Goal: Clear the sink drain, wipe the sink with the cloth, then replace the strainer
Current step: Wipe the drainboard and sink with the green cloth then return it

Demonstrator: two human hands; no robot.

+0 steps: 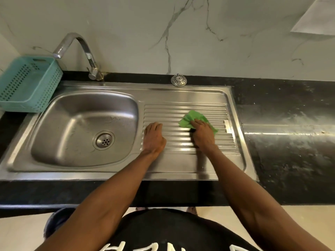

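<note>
A steel sink [54, 105] has its basin on the left and a ribbed drainboard [181, 109] on the right. The drain [103, 140] at the basin's bottom stands uncovered. The round perforated strainer [179, 80] lies on the black counter behind the drainboard. My right hand [203, 133] presses a green cloth [192, 118] onto the ribs at the right of the drainboard. My left hand [154, 137] rests palm down on the drainboard's left part, fingers curled under, holding nothing.
A chrome tap [87, 53] rises behind the basin. A teal perforated basket [27, 82] stands at the basin's back left. Black counter [290, 133] runs to the right, with pale smears on it. A marble wall is behind.
</note>
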